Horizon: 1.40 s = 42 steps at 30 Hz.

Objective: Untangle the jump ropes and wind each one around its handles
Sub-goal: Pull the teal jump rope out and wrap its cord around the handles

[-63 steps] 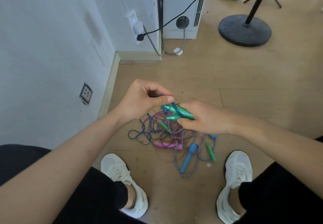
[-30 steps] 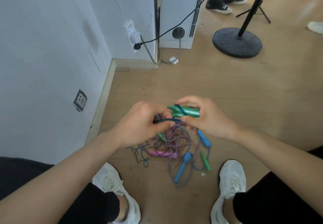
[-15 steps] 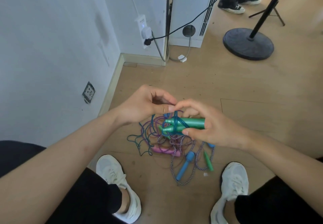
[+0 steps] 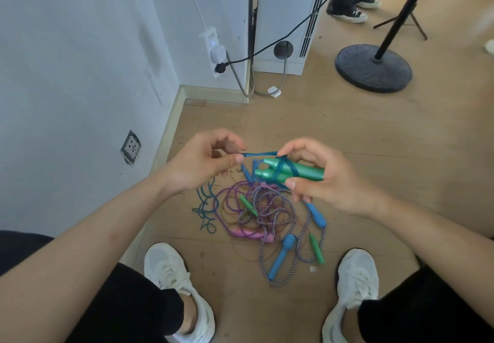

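Above the floor tangle (image 4: 270,217), right hand (image 4: 328,179) grips 2 green handles (image 4: 291,172) side by side, teal rope (image 4: 260,154) crossing them. Left hand (image 4: 203,166) pinches that rope taut between thumb and forefinger.

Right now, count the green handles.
4. Two green handles are gripped together in the right hand; two slimmer ones lie on the floor, one in the tangle, one beside it. Others may be hidden.

left hand (image 4: 199,164) pinching, right hand (image 4: 330,179) curled gripping, both raised close together
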Each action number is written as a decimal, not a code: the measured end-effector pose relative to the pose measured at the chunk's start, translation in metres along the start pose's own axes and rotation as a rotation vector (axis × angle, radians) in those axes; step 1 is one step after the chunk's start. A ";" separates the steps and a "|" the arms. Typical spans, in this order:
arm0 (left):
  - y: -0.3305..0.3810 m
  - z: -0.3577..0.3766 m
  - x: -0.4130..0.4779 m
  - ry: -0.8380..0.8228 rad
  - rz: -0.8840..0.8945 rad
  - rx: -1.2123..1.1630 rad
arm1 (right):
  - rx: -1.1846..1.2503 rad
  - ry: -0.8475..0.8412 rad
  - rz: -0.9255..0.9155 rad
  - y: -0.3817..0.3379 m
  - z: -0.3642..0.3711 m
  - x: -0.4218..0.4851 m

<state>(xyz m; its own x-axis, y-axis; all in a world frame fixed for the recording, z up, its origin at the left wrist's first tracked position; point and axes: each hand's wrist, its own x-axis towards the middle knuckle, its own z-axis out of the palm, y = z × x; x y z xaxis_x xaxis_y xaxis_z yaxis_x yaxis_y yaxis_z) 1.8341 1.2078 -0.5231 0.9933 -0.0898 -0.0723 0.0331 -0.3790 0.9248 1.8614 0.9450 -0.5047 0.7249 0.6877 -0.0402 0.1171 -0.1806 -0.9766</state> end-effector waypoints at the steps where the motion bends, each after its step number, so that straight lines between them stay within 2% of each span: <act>1: -0.002 0.002 -0.001 0.047 0.006 0.010 | 0.066 0.041 0.005 0.001 -0.001 0.002; 3: -0.003 0.007 -0.002 0.094 0.020 0.065 | 0.232 0.134 0.033 0.002 -0.002 0.005; 5: -0.004 0.013 -0.006 0.077 0.031 0.152 | 0.394 0.207 0.059 0.003 -0.004 0.008; 7: -0.006 0.018 -0.010 0.031 0.072 0.239 | 0.448 0.279 0.057 0.004 -0.005 0.012; 10: -0.005 0.024 -0.017 -0.074 0.212 0.433 | 0.384 0.400 0.054 0.009 -0.011 0.018; 13: -0.001 0.027 -0.021 -0.160 0.305 0.583 | 0.125 0.468 0.062 0.017 -0.019 0.021; 16: 0.008 0.027 -0.028 -0.148 0.350 0.569 | -0.142 0.401 0.114 0.020 -0.024 0.021; 18: 0.018 0.029 -0.030 -0.115 0.368 0.478 | -0.224 0.299 0.158 0.018 -0.022 0.019; 22: 0.033 0.032 -0.025 -0.094 0.223 0.055 | -0.213 0.059 0.177 0.011 -0.015 0.014; 25: 0.033 0.034 -0.017 -0.025 0.177 -0.051 | -0.162 -0.074 0.168 0.004 -0.007 0.009; 28: 0.029 0.034 -0.011 0.029 0.156 -0.052 | -0.093 -0.160 0.165 -0.002 0.001 0.005; 31: 0.023 0.035 -0.007 0.082 0.126 -0.026 | -0.147 -0.118 0.100 -0.005 0.009 0.004; 36: 0.013 0.030 -0.001 0.153 0.077 -0.002 | -0.088 0.003 0.106 -0.001 0.011 0.002; 42: 0.005 0.027 0.002 0.215 0.039 0.025 | -0.096 -0.042 0.035 -0.008 0.006 0.002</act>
<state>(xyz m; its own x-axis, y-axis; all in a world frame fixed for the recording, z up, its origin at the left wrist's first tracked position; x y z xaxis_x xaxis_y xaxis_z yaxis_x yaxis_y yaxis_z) 1.8330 1.1809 -0.5281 0.9946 0.0924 0.0469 -0.0058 -0.4024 0.9154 1.8579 0.9517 -0.4982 0.7012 0.7079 -0.0846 0.1583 -0.2703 -0.9497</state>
